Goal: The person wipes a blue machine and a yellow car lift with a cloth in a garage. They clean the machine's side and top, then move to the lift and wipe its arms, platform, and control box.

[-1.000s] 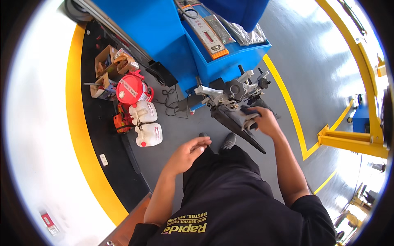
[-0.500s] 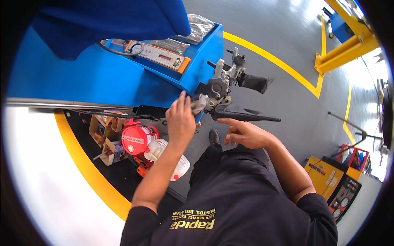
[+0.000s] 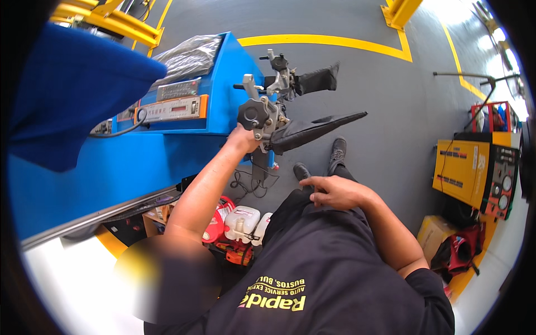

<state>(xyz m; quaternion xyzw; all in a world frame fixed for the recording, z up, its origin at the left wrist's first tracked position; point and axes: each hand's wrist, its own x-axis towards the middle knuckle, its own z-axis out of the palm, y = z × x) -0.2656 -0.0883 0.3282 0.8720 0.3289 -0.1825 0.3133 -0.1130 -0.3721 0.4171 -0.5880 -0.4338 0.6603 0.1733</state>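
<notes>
A metal mechanical assembly (image 3: 262, 114) with a round black knob and a black rubber boot (image 3: 312, 129) is clamped at the edge of a blue workbench (image 3: 145, 162). My left hand (image 3: 241, 138) reaches up and grips the assembly just below the knob. My right hand (image 3: 335, 191) rests low near my lap with its fingers loosely curled and nothing in it. A second black-sleeved part (image 3: 315, 79) sticks out behind the assembly.
A grey and orange instrument box (image 3: 170, 108) and a plastic-wrapped item (image 3: 187, 54) lie on the bench. Red and white jugs (image 3: 237, 223) stand under it. A yellow machine (image 3: 474, 173) and a cardboard box (image 3: 438, 234) sit at the right. Yellow lines mark the grey floor.
The view has swung. My left hand has settled lower on the assembly, below the knob. My right hand has dropped away from the black boot to my lap.
</notes>
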